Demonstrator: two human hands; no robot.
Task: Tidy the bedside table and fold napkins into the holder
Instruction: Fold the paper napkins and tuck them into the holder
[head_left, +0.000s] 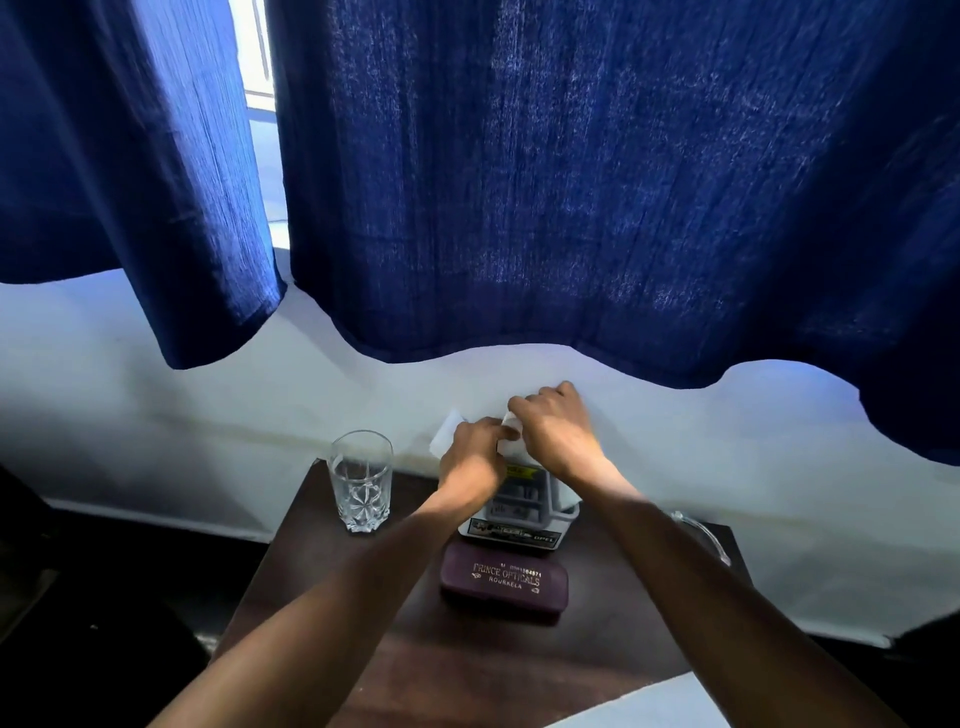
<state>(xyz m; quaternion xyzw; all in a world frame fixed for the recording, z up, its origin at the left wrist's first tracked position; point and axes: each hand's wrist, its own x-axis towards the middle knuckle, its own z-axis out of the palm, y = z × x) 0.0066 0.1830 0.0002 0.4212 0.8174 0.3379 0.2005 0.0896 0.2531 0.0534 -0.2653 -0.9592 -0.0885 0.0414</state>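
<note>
Fingers of the left hand (475, 454) curled round a white napkin (448, 435), one corner of which stuck out to the left, past the knuckles. The right hand (553, 428) lay just beside it, knuckles up, its fingers bent over another white fold of the same napkin where the two hands met. Both hands touched each other there. How much of the napkin lay beneath the palms could not be told.

The napkin was held in the air directly above the holder (519, 514), a pale plastic box standing upright at the back middle of the dark brown worktop (332, 597), with a printed label along its near base and a yellow sticker higher up. Whether the paper already touched the holder's rim was hidden by the wrists.

Just in front of the holder lay a maroon spectacle case (503, 582), closed and flat, its lid lettered "PRINCE OPTICALS ROURKELA". A cut-pattern glass (361, 478) stood upright near the far left corner, well apart from the holder. A clear curved object (704, 538) rested at the right edge; what it was could not be made out. A white sheet (649, 701) covered the near right corner.

Behind, a deep blue curtain (571, 182) hung over a pale wall (156, 415).
</note>
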